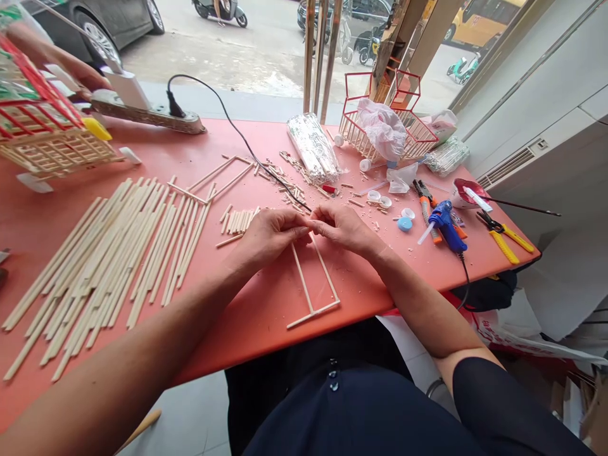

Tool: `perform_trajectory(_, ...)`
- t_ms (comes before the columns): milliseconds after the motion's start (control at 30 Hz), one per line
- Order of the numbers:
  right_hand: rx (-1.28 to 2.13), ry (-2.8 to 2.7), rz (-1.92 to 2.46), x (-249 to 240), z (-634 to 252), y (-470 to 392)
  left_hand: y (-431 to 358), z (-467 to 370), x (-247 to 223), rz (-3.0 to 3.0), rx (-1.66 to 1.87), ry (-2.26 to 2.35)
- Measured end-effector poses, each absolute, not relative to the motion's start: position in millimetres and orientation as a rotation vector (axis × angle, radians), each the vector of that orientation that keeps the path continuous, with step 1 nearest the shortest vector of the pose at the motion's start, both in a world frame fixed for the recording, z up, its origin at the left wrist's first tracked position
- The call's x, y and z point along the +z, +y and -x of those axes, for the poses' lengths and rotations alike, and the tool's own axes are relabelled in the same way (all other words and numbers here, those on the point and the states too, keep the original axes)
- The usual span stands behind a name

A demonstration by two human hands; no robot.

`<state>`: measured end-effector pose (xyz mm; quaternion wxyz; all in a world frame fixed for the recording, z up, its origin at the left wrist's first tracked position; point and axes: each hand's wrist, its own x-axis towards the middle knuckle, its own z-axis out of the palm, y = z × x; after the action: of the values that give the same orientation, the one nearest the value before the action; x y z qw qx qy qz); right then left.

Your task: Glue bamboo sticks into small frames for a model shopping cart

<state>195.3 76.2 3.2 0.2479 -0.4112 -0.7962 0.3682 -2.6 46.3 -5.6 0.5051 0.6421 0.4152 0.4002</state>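
Both of my hands meet over the pink table, fingertips touching at the far end of a small frame of wooden sticks (327, 272). My left hand (273, 234) pinches at the frame's far left corner. Closed in a pinch beside it, my right hand (344, 228) is at the far right corner. The frame lies flat, and my fingers hide its far side. Its near crosspiece sticks out past the left rail. A row of short sticks (237, 221) lies just left of my left hand. Farther left spreads a pile of long sticks (104, 253).
A blue glue gun (444, 221), pliers (506, 237), bottle caps (405, 223) and a foil-like pack (313, 149) lie to the right and back. A black cable (228, 120) crosses the table from a power strip (152, 114). Red stick baskets (389, 120) stand behind; another person's hand (80, 69) is at left.
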Motion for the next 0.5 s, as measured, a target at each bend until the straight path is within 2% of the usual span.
perform_trajectory(367,1.063,-2.355,0.977,12.3,-199.2,80.5,44.6,-0.9,-6.9,-1.527,0.987,0.948)
perform_trajectory(500,0.972,-2.3,1.062,13.5,-197.2,76.6,45.1,0.1,-7.2,-1.568,0.989,0.983)
